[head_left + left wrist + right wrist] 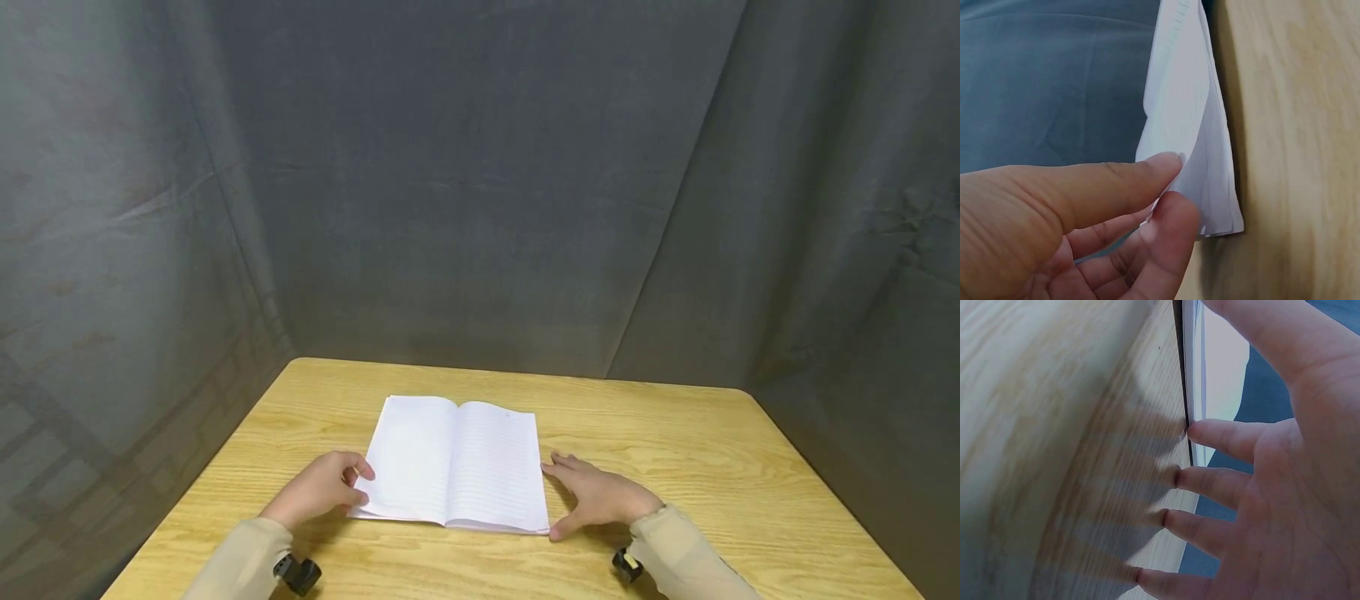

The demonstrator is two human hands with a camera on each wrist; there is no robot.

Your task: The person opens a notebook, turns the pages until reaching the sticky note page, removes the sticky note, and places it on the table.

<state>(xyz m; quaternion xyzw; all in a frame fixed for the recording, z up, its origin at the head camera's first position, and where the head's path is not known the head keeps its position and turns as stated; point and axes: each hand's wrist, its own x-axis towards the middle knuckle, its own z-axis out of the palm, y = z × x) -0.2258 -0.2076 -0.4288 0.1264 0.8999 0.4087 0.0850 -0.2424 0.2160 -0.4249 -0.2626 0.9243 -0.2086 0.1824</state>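
Observation:
An open notebook with white ruled pages [495, 467] lies flat on the wooden table, its spine running away from me. At its left edge my left hand [318, 490] pinches a page between thumb and index finger. That page [1179, 94] bows up and apart from the leaves under it in the left wrist view, where the left hand [1104, 212] shows curled lower fingers. My right hand [600, 497] is spread along the notebook's right edge. Seen from the right wrist, the right hand [1291, 475] has straight fingers, with fingertips on the tabletop and the index fingertip against the notebook's side [1197, 375].
The light wooden table [675, 442] has rounded far corners. Dark grey cloth [465, 183] hangs behind it and on both sides. A black wrist device [297, 575] sits at the left cuff, and another black device [627, 567] at the right cuff.

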